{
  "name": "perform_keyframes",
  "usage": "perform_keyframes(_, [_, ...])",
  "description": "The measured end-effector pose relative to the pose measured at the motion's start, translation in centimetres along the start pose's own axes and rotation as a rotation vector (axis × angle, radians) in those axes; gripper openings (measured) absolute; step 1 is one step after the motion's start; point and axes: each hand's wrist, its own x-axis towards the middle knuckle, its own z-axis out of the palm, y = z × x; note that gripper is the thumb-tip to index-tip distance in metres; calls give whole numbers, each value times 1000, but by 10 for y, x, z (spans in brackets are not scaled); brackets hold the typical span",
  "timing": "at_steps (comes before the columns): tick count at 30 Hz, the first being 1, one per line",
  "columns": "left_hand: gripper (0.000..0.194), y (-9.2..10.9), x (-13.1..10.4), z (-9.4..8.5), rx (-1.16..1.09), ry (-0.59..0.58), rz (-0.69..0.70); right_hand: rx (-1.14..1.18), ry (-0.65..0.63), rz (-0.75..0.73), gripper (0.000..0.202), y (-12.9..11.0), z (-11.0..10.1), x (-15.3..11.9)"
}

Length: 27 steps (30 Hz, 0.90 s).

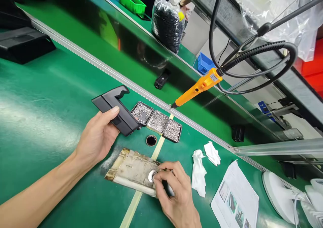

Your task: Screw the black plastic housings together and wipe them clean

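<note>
Black plastic part (116, 109) sits up in your left hand (97, 138), gripped tight. Your right hand (174, 192) pinches a small silver piece (151, 176) on the worn pad (132, 170) — mostly hidden by fingertips.

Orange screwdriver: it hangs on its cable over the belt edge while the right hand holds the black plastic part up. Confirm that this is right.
One thing is wrong. The head view shows the left hand holding up the black plastic part; the right hand is down at the worn pad, fingertips on a small round metal piece. The orange screwdriver does hang on its cable.
</note>
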Motion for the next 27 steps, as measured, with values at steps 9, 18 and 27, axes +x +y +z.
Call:
perform_keyframes(9, [31,4,3,-3,22,0,-21,-139,-43,-76,30,2,-1,-5])
perform_keyframes(18, [32,5,4,-5,44,8,-32,-112,8,-106,37,9,1,-14])
perform_keyframes(27, [31,6,2,-3,44,12,-34,-184,-73,-171,43,9,-2,-14])
